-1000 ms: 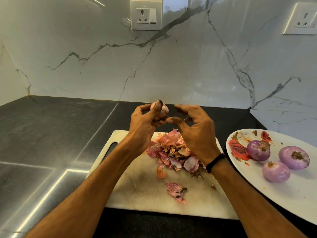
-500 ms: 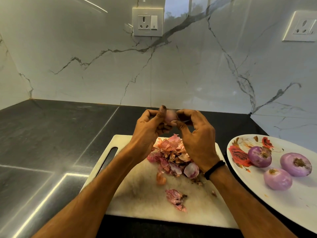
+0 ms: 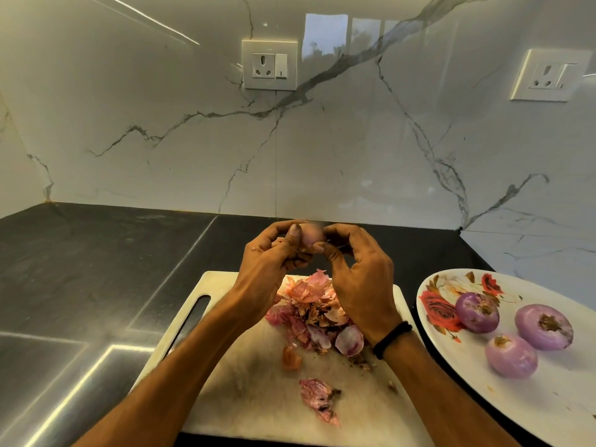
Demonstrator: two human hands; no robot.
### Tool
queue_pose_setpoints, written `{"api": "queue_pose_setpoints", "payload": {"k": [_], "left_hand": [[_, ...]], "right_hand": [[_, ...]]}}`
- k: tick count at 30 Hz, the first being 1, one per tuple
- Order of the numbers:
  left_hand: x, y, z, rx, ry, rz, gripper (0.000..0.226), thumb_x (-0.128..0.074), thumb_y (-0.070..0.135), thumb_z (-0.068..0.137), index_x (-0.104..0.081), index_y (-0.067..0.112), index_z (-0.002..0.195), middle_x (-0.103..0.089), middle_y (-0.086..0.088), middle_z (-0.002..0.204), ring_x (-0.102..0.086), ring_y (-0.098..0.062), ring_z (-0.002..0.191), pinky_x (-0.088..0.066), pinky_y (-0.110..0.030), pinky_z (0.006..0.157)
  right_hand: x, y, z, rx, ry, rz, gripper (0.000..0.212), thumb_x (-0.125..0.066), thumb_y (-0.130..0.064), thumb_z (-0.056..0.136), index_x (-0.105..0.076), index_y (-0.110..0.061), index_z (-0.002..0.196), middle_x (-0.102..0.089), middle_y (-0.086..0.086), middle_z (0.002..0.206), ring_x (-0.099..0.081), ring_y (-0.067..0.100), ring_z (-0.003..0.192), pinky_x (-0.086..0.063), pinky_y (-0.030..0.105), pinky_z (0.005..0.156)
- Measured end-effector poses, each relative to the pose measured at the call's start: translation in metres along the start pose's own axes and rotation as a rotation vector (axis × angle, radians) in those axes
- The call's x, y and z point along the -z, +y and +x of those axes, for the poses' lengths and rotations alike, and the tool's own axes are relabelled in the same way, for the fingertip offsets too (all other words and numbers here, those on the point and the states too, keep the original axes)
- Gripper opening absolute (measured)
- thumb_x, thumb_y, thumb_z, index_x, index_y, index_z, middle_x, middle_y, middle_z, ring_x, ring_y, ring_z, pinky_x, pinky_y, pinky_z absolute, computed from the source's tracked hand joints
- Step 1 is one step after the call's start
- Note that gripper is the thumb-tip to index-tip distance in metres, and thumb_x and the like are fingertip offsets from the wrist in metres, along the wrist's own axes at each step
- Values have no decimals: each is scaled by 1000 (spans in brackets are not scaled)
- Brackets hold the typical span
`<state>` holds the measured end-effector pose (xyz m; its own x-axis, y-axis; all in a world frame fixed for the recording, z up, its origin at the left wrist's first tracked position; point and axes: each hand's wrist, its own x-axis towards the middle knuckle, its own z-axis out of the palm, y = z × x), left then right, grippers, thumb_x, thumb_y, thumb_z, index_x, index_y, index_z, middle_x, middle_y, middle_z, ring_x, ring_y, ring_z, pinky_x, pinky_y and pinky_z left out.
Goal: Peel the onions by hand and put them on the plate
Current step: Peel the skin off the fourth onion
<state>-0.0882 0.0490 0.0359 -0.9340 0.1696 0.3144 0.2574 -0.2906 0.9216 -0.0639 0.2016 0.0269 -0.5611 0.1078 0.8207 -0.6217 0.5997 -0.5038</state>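
Worktop: dark stone worktop [image 3: 96,269], running out to the left of the cutting board [image 3: 251,375] and behind it.
Cutting board: white and stained, its handle slot on the left side.
Wall socket: one wall socket [image 3: 269,64] high on the marble wall, above the board's back edge.
Left hand: the left hand [image 3: 271,262] is raised over the back of the board; its grip is closed round the small onion, thumb laid up along the near side.
Small onion: the small onion [image 3: 311,235], pale pink, is held in the air above the board's back edge, between both hands.
Right hand: the right hand [image 3: 358,279] meets it from the right; its grip pinches the onion's lower side with thumb and curled fingers. A black wristband [image 3: 392,338] circles the wrist.
Skins: a heap of skins [image 3: 309,304] lies on the middle of the board, under the hands; a loose skin [image 3: 317,398] lies nearer the board's front edge.
Plate: a flowered white plate [image 3: 548,398] sits just right of the board.
Peeled onions: three peeled onions [image 3: 511,356] rest on that plate, right of the board.
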Motion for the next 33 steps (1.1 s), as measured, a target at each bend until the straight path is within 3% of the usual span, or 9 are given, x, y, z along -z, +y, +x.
{"api": "queue_pose_setpoints", "payload": {"k": [8, 23, 33], "left_hand": [[0, 1, 0, -16, -2, -18, 36, -55, 33, 87, -66, 16, 116, -71, -8, 110, -68, -28, 98, -59, -36, 87], [0, 1, 1, -34, -12, -11, 36, -58, 31, 86, -63, 15, 119, -74, -5, 104, -70, -25, 98, -58, -34, 87], [0, 0, 1, -31, -24, 9, 34, -57, 33, 86, -63, 19, 116, -75, 5, 97, -71, -19, 98, -58, -36, 90]], "right_hand": [[1, 2, 0, -3, 14, -1, 25, -72, -12, 88, -67, -9, 112, -69, 1, 105, -57, -4, 95, -44, 3, 86], [3, -1, 1, 34, 53, 4, 24, -74, -14, 87, -68, -9, 109, -69, 1, 103, -61, 4, 96, -48, 8, 87], [2, 1, 0, 83, 30, -48, 37, -78, -12, 83, -67, -8, 118, -67, 7, 113, -63, 15, 105, -52, 21, 94]]}}
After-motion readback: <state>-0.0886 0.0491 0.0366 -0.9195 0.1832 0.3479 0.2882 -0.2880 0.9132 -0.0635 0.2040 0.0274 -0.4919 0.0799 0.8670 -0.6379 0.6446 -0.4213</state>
